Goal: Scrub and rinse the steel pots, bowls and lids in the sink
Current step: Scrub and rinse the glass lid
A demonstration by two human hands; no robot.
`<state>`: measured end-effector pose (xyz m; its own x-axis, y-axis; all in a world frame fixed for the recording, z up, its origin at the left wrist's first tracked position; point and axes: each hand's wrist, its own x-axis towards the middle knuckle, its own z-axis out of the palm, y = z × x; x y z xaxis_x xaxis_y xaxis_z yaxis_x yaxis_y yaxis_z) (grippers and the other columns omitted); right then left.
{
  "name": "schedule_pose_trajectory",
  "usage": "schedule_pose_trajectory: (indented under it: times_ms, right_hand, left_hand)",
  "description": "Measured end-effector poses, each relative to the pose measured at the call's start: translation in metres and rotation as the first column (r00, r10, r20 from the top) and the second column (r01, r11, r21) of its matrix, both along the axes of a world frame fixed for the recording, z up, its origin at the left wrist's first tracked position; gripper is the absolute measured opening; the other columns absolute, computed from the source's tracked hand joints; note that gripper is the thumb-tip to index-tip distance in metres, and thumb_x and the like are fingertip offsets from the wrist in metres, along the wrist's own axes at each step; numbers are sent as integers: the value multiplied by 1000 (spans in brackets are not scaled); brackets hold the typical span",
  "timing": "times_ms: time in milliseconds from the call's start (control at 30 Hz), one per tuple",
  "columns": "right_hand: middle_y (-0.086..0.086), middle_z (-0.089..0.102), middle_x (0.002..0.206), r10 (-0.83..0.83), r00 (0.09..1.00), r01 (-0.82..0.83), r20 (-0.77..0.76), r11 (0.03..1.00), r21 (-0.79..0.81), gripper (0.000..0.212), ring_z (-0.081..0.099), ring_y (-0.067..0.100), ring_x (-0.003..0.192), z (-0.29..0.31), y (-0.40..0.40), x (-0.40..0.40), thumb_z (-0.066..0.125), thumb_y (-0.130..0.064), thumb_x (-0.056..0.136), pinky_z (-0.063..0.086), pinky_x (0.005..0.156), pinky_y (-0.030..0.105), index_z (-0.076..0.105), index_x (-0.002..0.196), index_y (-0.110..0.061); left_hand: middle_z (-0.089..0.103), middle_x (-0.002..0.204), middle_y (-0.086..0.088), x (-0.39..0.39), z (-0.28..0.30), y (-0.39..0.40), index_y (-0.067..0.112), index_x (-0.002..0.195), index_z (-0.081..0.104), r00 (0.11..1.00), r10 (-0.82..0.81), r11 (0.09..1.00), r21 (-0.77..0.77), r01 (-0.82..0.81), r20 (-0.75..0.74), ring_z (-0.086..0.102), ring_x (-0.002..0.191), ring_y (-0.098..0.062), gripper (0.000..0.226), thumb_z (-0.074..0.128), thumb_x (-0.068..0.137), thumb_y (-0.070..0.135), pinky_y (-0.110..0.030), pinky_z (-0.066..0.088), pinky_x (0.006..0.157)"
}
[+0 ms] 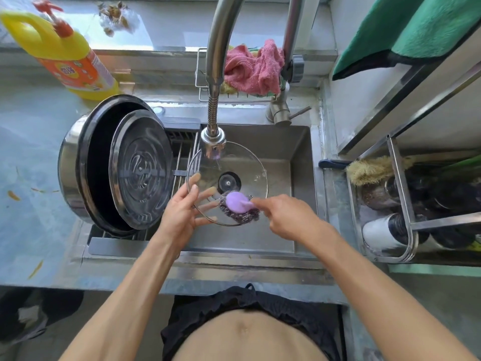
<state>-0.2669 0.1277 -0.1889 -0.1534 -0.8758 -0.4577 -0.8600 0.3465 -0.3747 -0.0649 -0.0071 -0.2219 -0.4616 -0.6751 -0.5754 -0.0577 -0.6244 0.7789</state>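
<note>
Glass, one lid [242, 162], sits tilted over the sink [299, 157] under the single faucet head [213, 142], and I see my left hand [182, 212] spread wide beneath its near rim, fingers showing through the pane. My right hand [283, 217] pinches the purple handle of one steel-wool scrubber [238, 207] pressed on the lid's lower edge. One steel pot [86, 162] lies on its side on the rack at left, with one steel lid [141, 169] leaning in its mouth. One yellow detergent bottle [65, 53] stands behind, one pink cloth [253, 67] in the caddy
</note>
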Motion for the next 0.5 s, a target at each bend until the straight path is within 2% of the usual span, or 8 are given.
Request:
schedule_pose_trajectory:
  times_ms: [100, 167, 200, 267, 367, 433, 500]
  right_hand:
    - [11, 65, 111, -183, 968, 185, -171, 983, -4, 66, 62, 36, 100, -9, 0, -13, 41, -1, 87, 40, 71, 36, 44, 141, -39]
    - [16, 64, 113, -296, 926, 291, -234, 955, -56, 62, 63, 39, 100, -17, -8, -18, 39, 1, 88, 41, 71, 38, 40, 144, -27]
    - [16, 65, 112, -337, 916, 324, -217, 942, -91, 61, 63, 39, 98, -20, -13, -17, 39, 1, 88, 42, 70, 39, 39, 143, -25]
    - [13, 65, 106, -383, 921, 370, -76, 918, -143, 58, 63, 38, 93, -24, -18, -7, 41, -2, 90, 46, 70, 39, 42, 140, -31]
    - [11, 66, 97, -394, 912, 408, 111, 892, -194, 38, 61, 36, 86, -30, -17, 5, 41, -16, 97, 51, 68, 40, 51, 127, -37]
    - [8, 66, 85, -419, 888, 458, 192, 845, -274, 38, 60, 32, 77, -28, -15, 5, 37, -26, 99, 52, 65, 42, 50, 131, -43]
    - [3, 63, 74, -388, 898, 439, 207, 818, -372, 40, 58, 28, 69, -20, -15, 6, 35, -33, 100, 51, 60, 42, 44, 136, -50]
  left_hand:
    - [73, 119, -10, -6, 2, 3, 32, 140, 53, 999, -19, 999, -29, 20, 28, 73, 101, -31, 35, 49, 106, 26, -40, 62, 64]
    - [74, 118, -10, -10, 4, 7, 34, 138, 54, 998, -42, 999, -33, 43, 40, 73, 101, -32, 35, 52, 105, 22, -39, 61, 63]
    - [74, 117, -10, -11, 4, 9, 34, 137, 54, 998, -49, 998, -31, 51, 46, 73, 100, -32, 37, 53, 104, 19, -39, 61, 62]
    - [75, 114, -9, -15, 4, 12, 34, 138, 53, 995, -47, 997, -57, 52, 87, 74, 97, -31, 40, 54, 103, 14, -38, 62, 60]
    - [75, 109, -3, -24, 6, 15, 34, 137, 56, 965, -83, 970, -202, 136, 249, 74, 95, -25, 40, 56, 102, 14, -30, 58, 54]
    - [74, 103, 3, -28, 0, 13, 33, 130, 62, 925, -95, 917, -329, 225, 368, 74, 93, -23, 31, 57, 103, 20, -23, 52, 52]
    - [75, 94, 5, -28, -5, 7, 36, 115, 70, 886, -64, 827, -472, 305, 460, 73, 88, -23, 19, 57, 103, 31, -31, 57, 63]
